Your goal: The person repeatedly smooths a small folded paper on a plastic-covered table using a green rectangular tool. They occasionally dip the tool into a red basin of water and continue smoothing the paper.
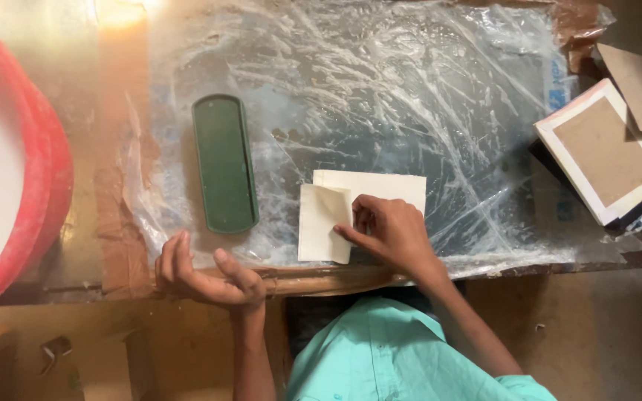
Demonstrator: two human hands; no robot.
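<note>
Right hand [389, 232] presses folded cream paper [324, 223] on plastic sheet [410, 89] — left hand [203, 271] empty, loosely curled at bench [113, 186] edge.

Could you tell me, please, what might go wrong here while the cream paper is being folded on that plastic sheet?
The plastic sheet looks smeared with whitish residue, so the cream paper could pick up marks. Only the right hand presses the fold; the left hand rests at the table edge, so the paper might slip and crease crookedly.
</note>
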